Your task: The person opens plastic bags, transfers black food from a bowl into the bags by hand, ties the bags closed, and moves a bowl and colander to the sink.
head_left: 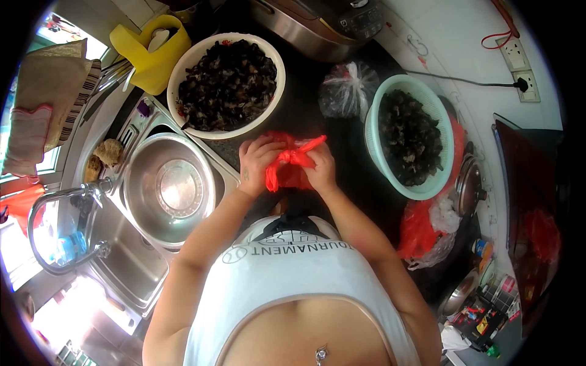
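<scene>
Right in front of my body is a red plastic bag (292,160), its top twisted into a knot with loose ends sticking out. My left hand (256,160) is closed on the bag's left side, fingers curled over it. From the other side my right hand (321,169) grips the bag near the knotted end. What the bag contains is hidden. Just beyond it stands a large white bowl (279,97) full of dark, glossy pieces that look like black fungus (227,84). A tied clear plastic bag (348,91) with dark contents lies farther off to the right.
To the right, a pale green colander (377,160) holds more dark pieces, beside red plastic bags (418,229) and a pot lid (470,186). A sink (125,268) with a steel basin (207,177) and faucet (38,229) is at left. A cooker (305,30) stands behind.
</scene>
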